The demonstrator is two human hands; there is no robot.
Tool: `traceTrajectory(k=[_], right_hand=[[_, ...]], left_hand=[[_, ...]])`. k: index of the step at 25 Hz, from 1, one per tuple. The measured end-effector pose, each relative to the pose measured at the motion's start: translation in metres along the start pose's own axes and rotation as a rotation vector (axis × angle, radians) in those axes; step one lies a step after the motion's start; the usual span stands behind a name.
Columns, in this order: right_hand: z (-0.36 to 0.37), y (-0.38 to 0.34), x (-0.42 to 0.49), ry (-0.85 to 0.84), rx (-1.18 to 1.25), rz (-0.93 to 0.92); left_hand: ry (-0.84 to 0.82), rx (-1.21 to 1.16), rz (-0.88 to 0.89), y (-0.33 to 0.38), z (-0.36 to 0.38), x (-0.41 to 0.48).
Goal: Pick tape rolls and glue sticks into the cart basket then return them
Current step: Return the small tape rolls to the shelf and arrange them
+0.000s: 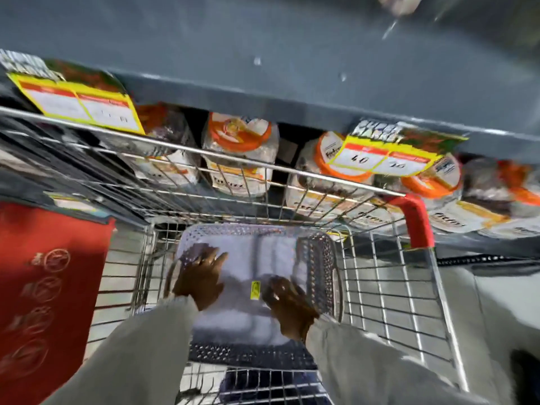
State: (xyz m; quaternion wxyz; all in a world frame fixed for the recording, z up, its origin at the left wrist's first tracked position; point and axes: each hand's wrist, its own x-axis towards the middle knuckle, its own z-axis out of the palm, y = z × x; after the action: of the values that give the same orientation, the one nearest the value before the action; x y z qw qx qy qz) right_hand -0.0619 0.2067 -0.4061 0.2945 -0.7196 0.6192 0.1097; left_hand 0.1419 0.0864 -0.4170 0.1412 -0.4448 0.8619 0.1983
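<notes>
A pale perforated plastic basket (317, 258) sits inside the wire shopping cart (409, 287). Both my hands are down inside it, in grey sleeves. My left hand (201, 277) lies at the basket's left side with its fingers spread, and nothing shows in it. My right hand (287, 302) is curled low in the basket beside a small yellow label (255, 289). Motion blur hides whether it holds anything. I cannot make out any tape rolls or glue sticks in the basket.
Beyond the cart's front rim, a grey shelf (263, 92) holds shrink-wrapped packs with orange lids (239, 147). Yellow price tags (380, 159) hang from its edge. A red cart flap (43, 287) is at left and a red corner guard (418, 220) at right.
</notes>
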Motion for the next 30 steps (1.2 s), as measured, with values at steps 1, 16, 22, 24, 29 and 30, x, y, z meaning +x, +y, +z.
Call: traceTrajectory(k=[1, 16, 22, 24, 29, 30], right_hand=[[0.012, -0.001, 0.003, 0.071, 0.002, -0.002], [-0.124, -0.089, -0.023, 0.842, 0.218, -0.081], [-0.298, -0.085, -0.049, 1.316, 0.203, -0.102], [-0.333, -0.070, -0.050, 1.358, 0.343, -0.030], [-0.388, -0.014, -0.048, 1.428, 0.686, 0.044], [-0.391, -0.002, -0.045, 1.439, 0.748, 0.081]], left_hand=[[0.006, 0.007, 0.019, -0.006, 0.009, 0.005], [0.327, -0.289, -0.152, 0.047, -0.089, -0.074], [0.950, -0.431, 0.261, 0.094, -0.242, -0.079], [1.048, -0.570, 0.234, 0.118, -0.297, -0.064], [0.917, -0.832, 0.130, 0.156, -0.376, 0.000], [0.868, -0.872, 0.101, 0.160, -0.378, 0.009]])
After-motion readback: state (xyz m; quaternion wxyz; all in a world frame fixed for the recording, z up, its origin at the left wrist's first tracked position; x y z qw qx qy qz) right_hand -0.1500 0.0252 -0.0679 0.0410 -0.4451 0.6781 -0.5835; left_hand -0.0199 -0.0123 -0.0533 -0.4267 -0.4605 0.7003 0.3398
